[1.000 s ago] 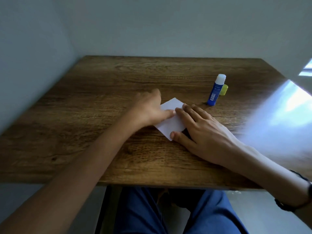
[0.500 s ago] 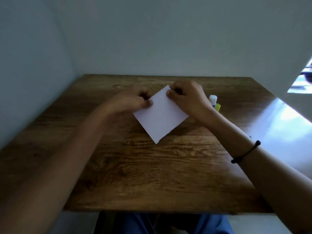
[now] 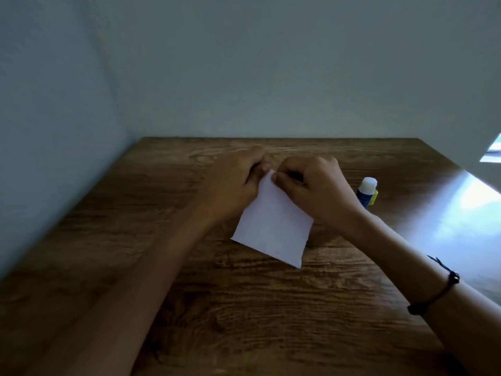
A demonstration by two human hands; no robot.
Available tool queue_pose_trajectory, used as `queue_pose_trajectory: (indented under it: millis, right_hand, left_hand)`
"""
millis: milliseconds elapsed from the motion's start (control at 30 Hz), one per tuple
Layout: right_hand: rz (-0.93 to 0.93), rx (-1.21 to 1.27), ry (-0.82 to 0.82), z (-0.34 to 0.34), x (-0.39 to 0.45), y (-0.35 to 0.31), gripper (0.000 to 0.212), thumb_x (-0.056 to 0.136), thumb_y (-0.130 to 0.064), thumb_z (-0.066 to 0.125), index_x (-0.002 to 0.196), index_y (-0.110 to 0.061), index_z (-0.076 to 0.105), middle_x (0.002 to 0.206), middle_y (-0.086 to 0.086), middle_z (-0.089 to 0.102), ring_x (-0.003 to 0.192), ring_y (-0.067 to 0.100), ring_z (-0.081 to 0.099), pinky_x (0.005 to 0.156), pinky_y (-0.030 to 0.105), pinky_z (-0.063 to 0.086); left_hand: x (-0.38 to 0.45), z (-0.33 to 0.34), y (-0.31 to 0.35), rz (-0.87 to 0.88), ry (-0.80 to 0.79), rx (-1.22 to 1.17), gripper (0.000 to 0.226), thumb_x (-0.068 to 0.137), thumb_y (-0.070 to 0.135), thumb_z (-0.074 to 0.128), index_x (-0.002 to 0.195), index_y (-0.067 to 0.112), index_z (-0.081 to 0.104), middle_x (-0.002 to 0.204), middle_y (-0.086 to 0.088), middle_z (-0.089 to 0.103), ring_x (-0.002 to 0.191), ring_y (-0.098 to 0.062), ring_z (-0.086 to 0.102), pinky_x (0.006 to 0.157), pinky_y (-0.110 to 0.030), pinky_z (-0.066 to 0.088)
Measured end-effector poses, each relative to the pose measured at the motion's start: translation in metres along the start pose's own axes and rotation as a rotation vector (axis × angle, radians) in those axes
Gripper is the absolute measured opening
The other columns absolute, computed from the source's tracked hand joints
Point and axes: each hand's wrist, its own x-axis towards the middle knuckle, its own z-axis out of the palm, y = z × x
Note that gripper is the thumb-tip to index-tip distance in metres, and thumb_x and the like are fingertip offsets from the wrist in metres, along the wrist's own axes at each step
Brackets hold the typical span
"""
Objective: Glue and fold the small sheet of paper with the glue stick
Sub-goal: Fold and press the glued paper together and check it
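Since half a second ago the two hands have drawn together at the top of the paper, which now hangs steeper with its lower corner pointing down to the right, and the glue stick shows clear of the right wrist. The wooden table (image 3: 271, 321) fills the lower part of the view, set into a corner of pale walls, with a bright patch of light glaring on its right side. Both forearms reach in from the near edge — a dark cord bracelet (image 3: 433, 291) circles the right one. The paper (image 3: 273, 226), a small white sheet, is held up off the table near its middle. The left hand (image 3: 235, 185) has its fingers curled at the sheet's top corner, pinching it. The right hand (image 3: 314, 185) pinches that same corner from the other side — thumb on the near face. The glue stick (image 3: 366, 191), blue with a white cap, stands upright just right of the right hand, something small and yellow close behind it.
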Motion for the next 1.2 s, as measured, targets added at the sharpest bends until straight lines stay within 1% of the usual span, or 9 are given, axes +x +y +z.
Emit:
queue_pose_trajectory:
  millis: [100,333,500,600,767,867,967,1067,1200]
  right_hand:
    - [0.126,0.168,0.047,-0.005,-0.003,0.005,0.019,0.089,-0.019,0.058,0.078,-0.006,0.067,0.071,0.007,0.066,0.065,0.018,0.057,0.057,0.02,0.039]
    - [0.425,0.698,0.103,-0.002,-0.002,0.012,0.022,0.09,-0.018,0.057,0.071,-0.011,0.066,0.06,-0.005,0.065,0.054,0.007,0.059,0.055,0.024,0.047]
    - [0.334,0.532,0.074,0.0,-0.001,0.003,0.021,0.09,-0.017,0.057,0.073,-0.009,0.067,0.07,0.006,0.068,0.062,0.016,0.064,0.064,0.035,0.056]
    - [0.221,0.447,0.083,0.001,-0.001,-0.004,0.021,0.09,-0.02,0.056,0.075,-0.01,0.066,0.074,0.01,0.069,0.071,0.026,0.066,0.069,0.044,0.055]
    - [0.138,0.364,0.091,0.003,-0.003,-0.007,0.02,0.09,-0.018,0.056,0.071,-0.017,0.062,0.061,-0.005,0.058,0.056,0.007,0.051,0.051,0.016,0.037]
    - [0.138,0.329,0.051,0.005,-0.006,-0.003,0.021,0.089,-0.015,0.056,0.072,-0.007,0.064,0.063,0.001,0.06,0.059,0.013,0.051,0.051,0.016,0.034]
    - [0.161,0.351,0.042,0.005,-0.008,0.001,0.017,0.089,-0.013,0.057,0.076,-0.008,0.068,0.064,-0.005,0.062,0.064,0.016,0.057,0.057,0.021,0.043]
    - [0.159,0.325,0.047,0.004,-0.008,0.003,0.017,0.089,-0.014,0.058,0.077,-0.01,0.068,0.064,-0.007,0.062,0.061,0.013,0.056,0.056,0.021,0.043]
    - [0.024,0.225,0.047,0.003,-0.008,0.0,0.014,0.088,-0.012,0.058,0.076,-0.009,0.066,0.061,-0.009,0.057,0.058,0.007,0.051,0.051,0.013,0.034]
  left_hand:
    - [-0.001,-0.009,-0.007,-0.074,0.153,-0.016,0.019,0.091,0.014,0.045,0.074,0.007,0.051,0.057,0.006,0.043,0.052,-0.004,0.04,0.049,-0.016,0.029]
    - [0.001,-0.012,-0.014,-0.279,0.291,-0.042,0.02,0.091,0.015,0.046,0.075,0.008,0.056,0.06,0.005,0.051,0.054,-0.005,0.045,0.049,-0.011,0.034]
    - [0.001,-0.009,-0.006,0.042,0.248,0.317,0.028,0.086,0.028,0.044,0.093,0.008,0.062,0.09,-0.009,0.064,0.086,-0.024,0.055,0.074,-0.032,0.038]
    - [0.001,-0.006,0.005,0.134,0.132,0.279,0.027,0.088,0.031,0.046,0.077,0.01,0.058,0.067,0.0,0.052,0.065,-0.017,0.047,0.062,-0.029,0.032]
    - [0.0,-0.01,0.01,-0.027,0.182,0.037,0.018,0.088,0.022,0.055,0.074,0.011,0.058,0.059,0.011,0.046,0.054,0.0,0.043,0.049,-0.012,0.032]
    - [0.001,-0.018,0.008,-0.199,0.3,-0.078,0.017,0.089,0.024,0.054,0.075,0.013,0.055,0.062,0.013,0.047,0.055,0.008,0.046,0.05,-0.003,0.035]
    - [0.003,-0.024,0.003,-0.351,0.386,-0.162,0.014,0.089,0.021,0.052,0.083,0.011,0.059,0.073,0.007,0.054,0.064,0.002,0.048,0.055,-0.009,0.037]
    - [-0.001,-0.024,0.004,-0.125,0.389,0.109,0.027,0.082,0.004,0.047,0.106,0.009,0.059,0.102,-0.006,0.061,0.095,-0.018,0.054,0.084,-0.027,0.044]
    - [-0.005,-0.008,0.005,0.303,0.131,0.598,0.029,0.082,0.02,0.043,0.099,0.011,0.064,0.101,-0.008,0.068,0.106,-0.027,0.055,0.107,-0.049,0.016]
